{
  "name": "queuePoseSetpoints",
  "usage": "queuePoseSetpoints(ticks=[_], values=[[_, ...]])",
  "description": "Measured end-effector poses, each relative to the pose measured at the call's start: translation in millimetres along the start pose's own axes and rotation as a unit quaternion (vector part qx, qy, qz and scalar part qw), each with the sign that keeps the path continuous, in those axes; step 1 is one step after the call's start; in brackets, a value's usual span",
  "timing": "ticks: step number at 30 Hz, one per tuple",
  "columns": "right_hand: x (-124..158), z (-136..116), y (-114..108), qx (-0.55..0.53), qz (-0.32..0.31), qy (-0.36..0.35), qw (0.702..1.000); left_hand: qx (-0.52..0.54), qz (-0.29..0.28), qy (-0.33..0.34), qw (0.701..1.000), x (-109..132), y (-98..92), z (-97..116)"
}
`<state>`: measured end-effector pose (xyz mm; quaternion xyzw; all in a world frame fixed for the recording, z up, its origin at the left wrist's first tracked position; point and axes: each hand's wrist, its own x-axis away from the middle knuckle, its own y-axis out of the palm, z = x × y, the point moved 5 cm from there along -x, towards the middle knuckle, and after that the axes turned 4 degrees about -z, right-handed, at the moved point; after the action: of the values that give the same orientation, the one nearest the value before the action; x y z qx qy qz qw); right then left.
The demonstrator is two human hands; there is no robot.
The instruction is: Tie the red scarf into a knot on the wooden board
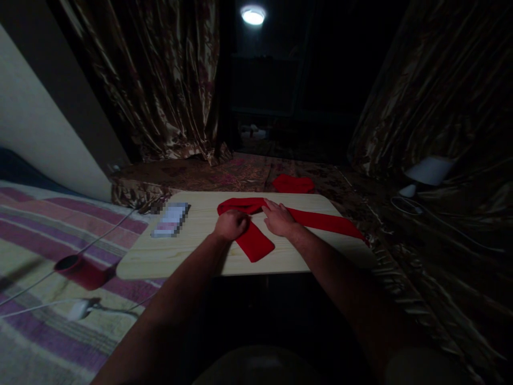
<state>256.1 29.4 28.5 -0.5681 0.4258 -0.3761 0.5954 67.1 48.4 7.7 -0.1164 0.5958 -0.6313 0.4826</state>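
Observation:
A long red fabric strip, like a scarf (pixel 324 221), lies across the light wooden table (pixel 192 259). It bends back on itself at the left, and its short end points toward me. My left hand (pixel 232 224) is closed at that bend, its fingers curled on the fabric. Close by, my right hand (pixel 279 218) rests with fingers stretched out over the upper run of the scarf. Past my right hand the strip continues to the table's right edge and seems to hang over it.
At the table's left lies a phone-like device (pixel 171 220), blurred out. Red cloth (pixel 294 183) sits beyond the far edge. A dark red cylinder (pixel 84 271) and a white plug (pixel 80 309) with cords are on the striped bedding (pixel 36 337). A white lamp (pixel 430 170) stands right.

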Motion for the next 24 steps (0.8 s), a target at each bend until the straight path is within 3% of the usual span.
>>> queuePoseSetpoints(ticks=[9,12,15,17,21,24], values=[[-9,11,-36,-0.012,0.151,-0.039,0.988,0.013,-0.092,0.025,0.995,-5,13.3,9],[-7,18,-41,-0.004,0.17,-0.034,0.985,0.008,-0.087,-0.034,0.996,-12,13.0,3],[-1,26,-39,0.017,0.155,-0.037,0.987,0.085,-0.072,-0.129,0.985,-19,12.2,-12],[4,29,-33,0.035,0.132,-0.051,0.989,0.2,-0.036,-0.191,0.96,-23,12.1,-26],[6,26,-13,0.07,0.08,-0.095,0.99,0.44,0.05,-0.273,0.854,-23,16.9,-57],[0,19,-6,0.099,0.06,-0.1,0.988,0.531,0.069,-0.297,0.791,-20,20.6,-70]])
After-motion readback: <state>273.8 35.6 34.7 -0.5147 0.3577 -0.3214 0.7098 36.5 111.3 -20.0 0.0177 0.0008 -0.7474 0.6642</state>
